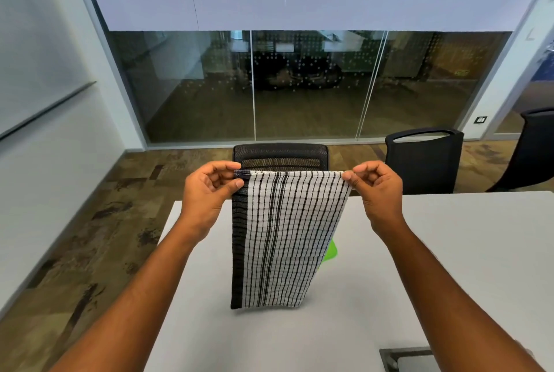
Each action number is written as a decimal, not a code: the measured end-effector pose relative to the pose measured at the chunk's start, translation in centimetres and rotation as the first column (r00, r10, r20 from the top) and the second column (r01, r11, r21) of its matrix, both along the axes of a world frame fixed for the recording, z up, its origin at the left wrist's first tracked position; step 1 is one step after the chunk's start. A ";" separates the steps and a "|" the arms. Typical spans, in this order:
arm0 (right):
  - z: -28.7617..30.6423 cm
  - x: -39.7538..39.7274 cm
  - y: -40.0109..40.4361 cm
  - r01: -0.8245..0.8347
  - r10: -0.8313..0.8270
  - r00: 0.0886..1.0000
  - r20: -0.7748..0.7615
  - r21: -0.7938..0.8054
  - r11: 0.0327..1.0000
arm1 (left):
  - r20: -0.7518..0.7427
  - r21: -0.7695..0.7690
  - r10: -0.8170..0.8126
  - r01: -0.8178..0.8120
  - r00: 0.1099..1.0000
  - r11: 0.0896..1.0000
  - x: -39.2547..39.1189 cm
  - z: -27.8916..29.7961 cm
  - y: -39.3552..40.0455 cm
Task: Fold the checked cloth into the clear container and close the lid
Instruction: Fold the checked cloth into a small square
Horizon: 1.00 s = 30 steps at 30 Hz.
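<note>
Left hand (209, 188) and right hand (376, 187) pinch the black-and-white checked cloth's (284, 236) top corners; it hides most of a green object (331, 251) at 3 o'clock on the grey counter (449, 251).

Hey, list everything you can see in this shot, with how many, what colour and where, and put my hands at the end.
checked cloth: one, white with black lines and a black band on its left edge, held up by its top corners, hanging over the table
green object: one, bright green, on the table behind the cloth, mostly hidden
table: one, pale grey, in front of the person
table inset panel: one, grey, near edge of the table at right
office chairs: three, black, beyond the table's far side
glass partition: one, across the back of the room
left hand: pinching the cloth's top left corner
right hand: pinching the cloth's top right corner
</note>
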State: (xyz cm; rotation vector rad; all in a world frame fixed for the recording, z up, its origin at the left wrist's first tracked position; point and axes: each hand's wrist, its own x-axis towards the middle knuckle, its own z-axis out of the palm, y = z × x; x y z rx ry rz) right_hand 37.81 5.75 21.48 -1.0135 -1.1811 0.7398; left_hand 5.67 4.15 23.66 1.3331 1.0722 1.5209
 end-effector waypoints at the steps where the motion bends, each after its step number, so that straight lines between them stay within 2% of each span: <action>1: 0.0 0.0 0.0 0.001 -0.001 1.000 0.013 -0.009 1.000 | 0.005 -0.006 0.006 -0.006 1.000 1.000 0.2 0.0 0.0; 4: -0.1 -0.5 0.0 0.017 -0.015 0.995 0.099 -0.027 0.999 | 0.021 -0.024 0.010 -0.010 1.000 1.000 0.7 -0.1 0.3; 7: 0.3 -1.8 0.3 0.104 -0.126 0.933 0.338 0.083 0.991 | 0.018 -0.046 0.000 0.001 1.000 0.999 1.3 -0.2 0.4; 10: 1.3 -5.0 0.1 -0.058 -0.083 0.847 0.525 0.246 0.968 | 0.023 -0.050 -0.036 0.037 0.999 0.998 2.0 -0.2 0.6; 12: 2.0 -7.7 -0.3 -0.178 0.011 0.786 0.618 0.208 0.962 | 0.012 -0.048 -0.062 0.062 0.998 0.997 2.6 -0.3 0.7; 15: 2.4 -10.2 -0.2 -0.237 0.089 0.698 0.711 0.112 0.965 | -0.050 -0.032 -0.064 0.062 0.997 0.998 3.4 -0.1 0.6; 17: 2.6 -10.8 0.2 -0.244 0.119 0.676 0.727 0.069 0.967 | -0.072 -0.008 -0.059 0.059 0.996 0.998 3.3 0.1 0.6; 23: 3.0 -11.4 0.6 -0.240 0.147 0.721 0.677 0.046 0.970 | -0.166 0.004 -0.052 0.054 0.985 0.999 3.0 -0.5 0.2; 27: 3.1 -11.7 0.7 -0.220 0.116 0.719 0.685 0.066 0.973 | -0.296 -0.071 -0.120 0.103 0.948 0.992 2.6 -2.8 -0.2; 30: 3.4 -11.3 0.8 -0.209 0.106 0.727 0.678 0.071 0.975 | -0.333 -0.128 -0.196 0.162 0.922 0.979 2.1 -4.5 -0.7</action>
